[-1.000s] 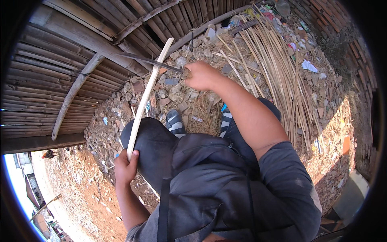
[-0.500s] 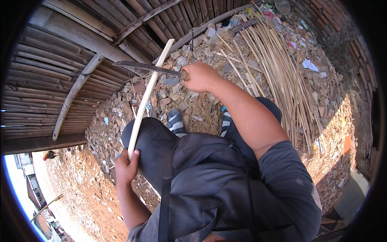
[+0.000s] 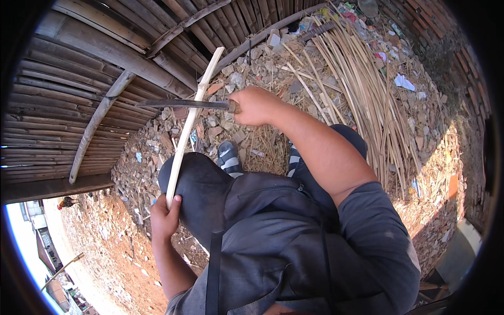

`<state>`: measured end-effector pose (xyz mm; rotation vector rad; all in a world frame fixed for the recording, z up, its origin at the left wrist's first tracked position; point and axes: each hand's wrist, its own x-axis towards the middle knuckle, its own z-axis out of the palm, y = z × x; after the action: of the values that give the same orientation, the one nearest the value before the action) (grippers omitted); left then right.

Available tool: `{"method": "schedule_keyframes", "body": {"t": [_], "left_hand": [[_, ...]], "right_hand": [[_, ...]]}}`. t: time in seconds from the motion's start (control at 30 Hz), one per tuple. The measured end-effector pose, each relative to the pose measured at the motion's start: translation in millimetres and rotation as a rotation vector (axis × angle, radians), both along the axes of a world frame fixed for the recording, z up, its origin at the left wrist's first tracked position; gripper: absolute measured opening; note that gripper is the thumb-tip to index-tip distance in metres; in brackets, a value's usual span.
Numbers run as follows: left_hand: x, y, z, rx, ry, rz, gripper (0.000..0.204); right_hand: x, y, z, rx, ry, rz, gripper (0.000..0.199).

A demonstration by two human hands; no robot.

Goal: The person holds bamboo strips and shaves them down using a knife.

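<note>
My left hand [image 3: 165, 216] is closed around the lower end of a pale bamboo strip [image 3: 185, 137], which slants up and away across my left knee. In my right hand [image 3: 255, 106] is the handle of a machete [image 3: 178, 104], held out in front of my feet. Its long dark blade points left and crosses the strip a little above the middle, below a knobby node. Blade and strip look to be touching, though the exact contact is too small to make out.
A heap of split bamboo strips [image 3: 362, 94] lies on the rubble at the right. A bamboo slat wall [image 3: 68, 110] rises at the left, a brick wall [image 3: 470, 73] at the far right. Litter and stones surround my sandalled feet [image 3: 229, 156]. A chicken [image 3: 67, 202] stands at the left.
My right hand has drawn the machete slightly nearer and to the left, so the blade sits lower on the strip. The strip's far end has shifted a little left; my left hand stays put.
</note>
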<state>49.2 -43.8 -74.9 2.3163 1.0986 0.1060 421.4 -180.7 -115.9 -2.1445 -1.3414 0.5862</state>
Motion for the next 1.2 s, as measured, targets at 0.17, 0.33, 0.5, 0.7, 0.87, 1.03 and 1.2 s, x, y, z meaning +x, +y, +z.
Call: {"method": "schedule_keyframes", "body": {"t": [0.17, 0.33, 0.5, 0.7, 0.87, 1.03, 1.2], "left_hand": [[2.3, -1.5, 3.0, -0.007, 0.004, 0.005, 0.045], [2.1, -2.5, 3.8, 0.010, 0.003, 0.002, 0.045], [0.7, -1.6, 2.6, 0.009, 0.006, 0.012, 0.045], [2.4, -2.0, 3.7, -0.016, 0.014, 0.023, 0.045], [1.3, -2.1, 1.2, -0.035, -0.005, 0.036, 0.045], [2.5, -3.1, 2.3, -0.014, 0.001, 0.028, 0.046], [2.6, -3.0, 2.0, 0.039, 0.012, 0.003, 0.047]], "right_hand": [[10.4, -4.4, 1.5, 0.002, -0.040, -0.025, 0.040], [12.7, -5.7, 1.9, 0.015, 0.027, -0.077, 0.037], [6.6, -1.5, -3.8, 0.016, 0.119, -0.052, 0.041], [7.9, -1.9, -7.0, 0.015, 0.089, 0.019, 0.041], [13.1, -6.5, 6.5, -0.013, 0.015, -0.006, 0.042], [18.6, -11.2, 4.8, -0.019, 0.017, -0.054, 0.045], [16.7, -11.7, 9.4, -0.009, -0.001, -0.123, 0.044]]}}
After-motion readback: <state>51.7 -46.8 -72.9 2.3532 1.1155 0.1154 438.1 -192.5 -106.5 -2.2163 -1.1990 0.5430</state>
